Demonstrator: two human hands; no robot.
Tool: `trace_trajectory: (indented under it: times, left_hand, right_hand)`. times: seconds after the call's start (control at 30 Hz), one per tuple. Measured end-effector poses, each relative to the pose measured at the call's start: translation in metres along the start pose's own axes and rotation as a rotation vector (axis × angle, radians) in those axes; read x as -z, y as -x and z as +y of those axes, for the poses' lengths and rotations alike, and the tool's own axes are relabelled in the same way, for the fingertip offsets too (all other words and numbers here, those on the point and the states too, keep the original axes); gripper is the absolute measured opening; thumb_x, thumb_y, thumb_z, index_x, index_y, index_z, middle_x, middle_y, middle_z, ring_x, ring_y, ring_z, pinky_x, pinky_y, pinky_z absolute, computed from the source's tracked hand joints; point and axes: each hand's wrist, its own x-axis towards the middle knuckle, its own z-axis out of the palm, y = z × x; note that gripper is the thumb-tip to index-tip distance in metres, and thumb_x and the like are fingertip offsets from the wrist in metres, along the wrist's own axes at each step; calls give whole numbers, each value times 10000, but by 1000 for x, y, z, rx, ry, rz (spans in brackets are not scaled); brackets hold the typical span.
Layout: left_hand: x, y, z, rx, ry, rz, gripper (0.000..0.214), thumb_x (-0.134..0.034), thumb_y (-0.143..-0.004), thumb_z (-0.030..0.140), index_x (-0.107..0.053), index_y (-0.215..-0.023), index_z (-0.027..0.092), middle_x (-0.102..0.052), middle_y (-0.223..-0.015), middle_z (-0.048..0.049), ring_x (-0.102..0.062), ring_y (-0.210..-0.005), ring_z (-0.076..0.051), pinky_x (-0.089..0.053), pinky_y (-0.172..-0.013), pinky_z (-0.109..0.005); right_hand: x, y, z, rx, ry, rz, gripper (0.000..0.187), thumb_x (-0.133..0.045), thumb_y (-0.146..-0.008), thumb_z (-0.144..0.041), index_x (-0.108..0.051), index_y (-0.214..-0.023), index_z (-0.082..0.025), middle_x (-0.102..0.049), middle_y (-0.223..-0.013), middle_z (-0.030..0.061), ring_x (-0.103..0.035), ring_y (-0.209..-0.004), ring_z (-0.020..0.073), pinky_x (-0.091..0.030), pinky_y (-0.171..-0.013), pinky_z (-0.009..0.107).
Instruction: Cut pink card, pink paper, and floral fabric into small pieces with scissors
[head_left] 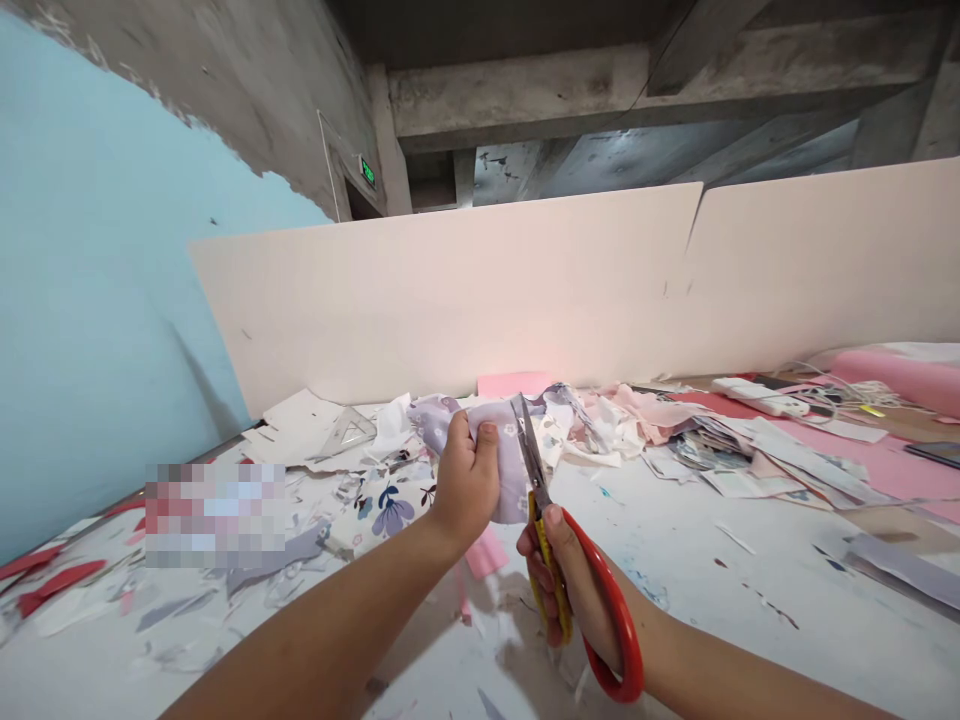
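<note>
My left hand (pixel 469 480) grips a piece of lilac fabric (pixel 512 475) with small pale flowers, thumb on top, held up above the table. In my right hand (pixel 574 575) is a pair of scissors (pixel 534 455) with one red handle and one yellow-wrapped handle. The blades point up and away, slightly parted, at the right edge of the lilac piece. Whether they touch the cloth I cannot tell. White fabric with blue-purple flowers (pixel 390 510) lies beyond my left wrist. A pink piece (pixel 486 553) shows under the lilac fabric.
Fabric and paper scraps (pixel 600 415) are heaped along the pale partition (pixel 450 310). A clear set square (pixel 349 432) lies at the left on pale sheets. Paper strips (pixel 720 450), a white power strip (pixel 759 396), and a dark phone-like object (pixel 934 453) are on the right. Red scraps (pixel 60 587) lie far left.
</note>
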Motion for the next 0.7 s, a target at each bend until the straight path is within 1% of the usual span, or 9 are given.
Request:
trace_trajectory:
  times: [0.1,0.2,0.3,0.4,0.5,0.6,0.7]
  left_hand:
    - [1,-3,-3,5,-5,13,211,-345,-831,412,-422,-810,216,-506,-666,23,-491,-620,-126,-379,-607,-247]
    - [4,-10,-6,11,-7,74,235,-372,-814,436,-436,-834,211,-523,-712,7,-505,-657,-132,-382,-629,-249]
    - [9,-18,-9,0,-10,118,247,-371,-812,448,-430,-820,209,-508,-687,18,-497,-624,-123,-378,-588,-235]
    - [14,-23,-9,-8,-24,127,248,-356,-817,451,-414,-787,211,-475,-632,38,-476,-575,-113,-371,-553,-226]
    - [15,-23,-9,-6,-42,130,250,-358,-815,453,-408,-774,212,-457,-612,42,-464,-558,-111,-365,-545,-227]
    - [11,-21,-8,6,-32,124,262,-360,-810,464,-414,-779,210,-458,-624,38,-458,-563,-113,-360,-548,-229]
    - [7,-17,-8,26,-10,99,263,-369,-804,470,-426,-805,213,-481,-649,32,-481,-608,-124,-369,-592,-237]
  right_hand:
    - [3,-3,-1,-15,10,60,512,-246,-771,-645,-461,-767,-181,-324,-521,-66,-325,-386,56,-374,-358,205]
    - [6,-3,-4,-25,24,92,512,-259,-759,-655,-459,-769,-183,-319,-519,-66,-329,-397,63,-379,-355,208]
    - [6,0,-10,-49,64,32,534,-256,-748,-670,-461,-772,-177,-324,-532,-65,-339,-403,61,-380,-359,209]
    - [3,5,-16,-116,159,-47,587,-219,-723,-705,-452,-780,-169,-330,-530,-71,-330,-359,49,-370,-360,215]
    - [0,8,-17,-101,200,-91,592,-211,-727,-702,-455,-800,-167,-335,-535,-71,-322,-355,44,-371,-369,212]
    - [0,8,-15,-70,208,-97,574,-223,-741,-684,-466,-808,-168,-335,-545,-68,-315,-373,47,-377,-371,211]
    - [2,8,-9,-62,228,-72,555,-232,-753,-667,-472,-794,-168,-352,-544,-63,-332,-375,51,-389,-389,220]
